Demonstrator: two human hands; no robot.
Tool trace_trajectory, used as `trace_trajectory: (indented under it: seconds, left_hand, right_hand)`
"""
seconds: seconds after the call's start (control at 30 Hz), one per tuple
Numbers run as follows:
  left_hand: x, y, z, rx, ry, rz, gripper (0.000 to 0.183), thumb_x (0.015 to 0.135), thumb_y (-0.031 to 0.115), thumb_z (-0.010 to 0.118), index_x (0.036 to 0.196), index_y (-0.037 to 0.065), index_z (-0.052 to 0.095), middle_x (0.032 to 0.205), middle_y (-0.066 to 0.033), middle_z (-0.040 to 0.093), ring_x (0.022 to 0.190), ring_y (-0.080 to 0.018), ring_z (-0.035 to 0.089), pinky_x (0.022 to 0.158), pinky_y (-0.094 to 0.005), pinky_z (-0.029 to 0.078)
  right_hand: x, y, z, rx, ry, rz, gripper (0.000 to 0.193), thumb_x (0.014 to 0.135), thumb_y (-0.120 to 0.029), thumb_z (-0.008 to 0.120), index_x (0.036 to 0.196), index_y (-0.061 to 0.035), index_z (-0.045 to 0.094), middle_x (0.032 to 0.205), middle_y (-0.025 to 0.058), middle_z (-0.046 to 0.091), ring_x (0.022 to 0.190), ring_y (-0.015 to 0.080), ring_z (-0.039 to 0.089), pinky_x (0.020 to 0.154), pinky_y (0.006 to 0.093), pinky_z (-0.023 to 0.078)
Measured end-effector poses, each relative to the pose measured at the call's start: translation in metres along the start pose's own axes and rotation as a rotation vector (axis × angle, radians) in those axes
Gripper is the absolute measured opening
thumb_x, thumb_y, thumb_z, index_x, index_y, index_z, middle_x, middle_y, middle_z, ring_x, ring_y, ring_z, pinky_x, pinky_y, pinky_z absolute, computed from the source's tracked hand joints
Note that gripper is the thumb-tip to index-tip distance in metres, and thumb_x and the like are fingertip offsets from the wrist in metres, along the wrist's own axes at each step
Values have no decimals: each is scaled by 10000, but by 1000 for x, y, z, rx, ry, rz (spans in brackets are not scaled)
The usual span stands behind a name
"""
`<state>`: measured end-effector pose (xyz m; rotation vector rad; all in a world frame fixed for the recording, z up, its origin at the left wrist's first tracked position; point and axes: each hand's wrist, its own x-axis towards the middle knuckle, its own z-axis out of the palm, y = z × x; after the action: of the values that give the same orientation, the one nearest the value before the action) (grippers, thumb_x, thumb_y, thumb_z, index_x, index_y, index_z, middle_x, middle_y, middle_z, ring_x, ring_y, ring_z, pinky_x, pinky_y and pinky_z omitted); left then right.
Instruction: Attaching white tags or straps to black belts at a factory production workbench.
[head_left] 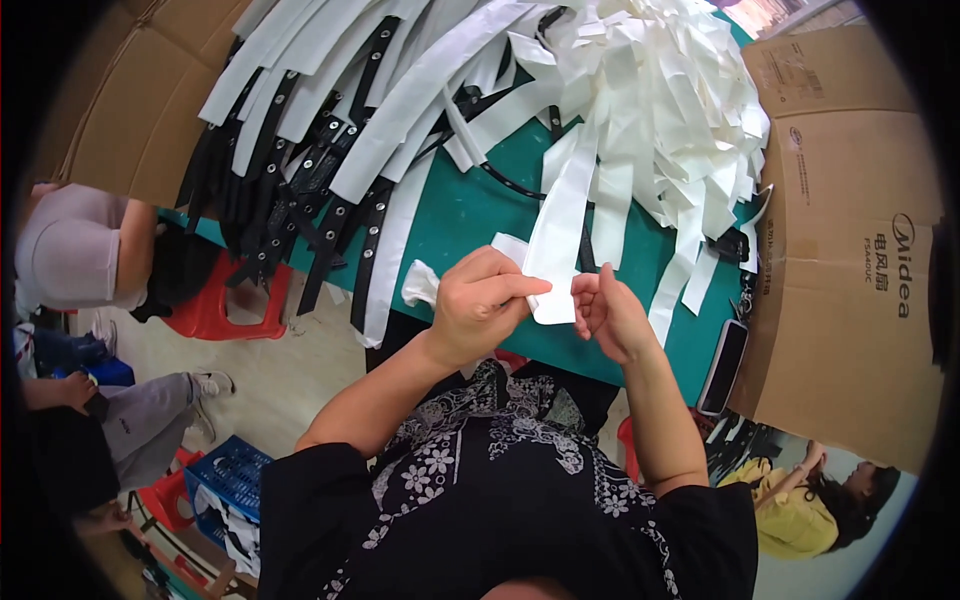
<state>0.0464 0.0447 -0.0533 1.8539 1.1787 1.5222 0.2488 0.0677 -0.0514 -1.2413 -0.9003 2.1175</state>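
Observation:
A long white strip (558, 245) of paper or cloth runs from the pile down to the table's near edge. My left hand (482, 305) is closed on its near end, thumb and fingers pinching the left side. Just right of that end is my right hand (615, 318), fingers loosely bent and apart, the thumb raised. Its fingertips come close to the strip's right edge; whether they touch it I cannot tell. Part of a black strap (586, 250) shows behind the white strip. A crumpled white scrap (420, 284) lies left of my left hand.
Tangled white strips (670, 110) heap up on the green table (480, 215). Black straps with metal eyelets (325, 165) hang over its left edge. Cardboard boxes (840, 230) flank the table. A phone (722, 368) lies at the right edge. People sit nearby around red stools (235, 300).

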Motion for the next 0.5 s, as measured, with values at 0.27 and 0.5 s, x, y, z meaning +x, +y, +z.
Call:
trace_trajectory:
  seconds: [0.27, 0.5]
  left_hand:
    - [182, -17, -83, -138, 487, -164, 160, 824, 170, 638, 882, 20, 645, 748, -31, 624, 636, -87, 517, 600, -214, 399]
    - [241, 44, -74, -546, 412, 227, 121, 858, 140, 595, 947, 59, 613, 909, -20, 642, 860, -114, 598, 782, -249, 457]
  right_hand:
    - [36, -31, -7, -1444, 558, -288, 325, 757, -347, 655, 781, -24, 635, 733, 146, 633, 689, 326, 602, 618, 389, 466]
    - [48, -61, -61, -1239, 187, 35, 258, 689, -257, 726, 734, -24, 624, 664, 65, 592, 656, 149, 561, 576, 280, 427]
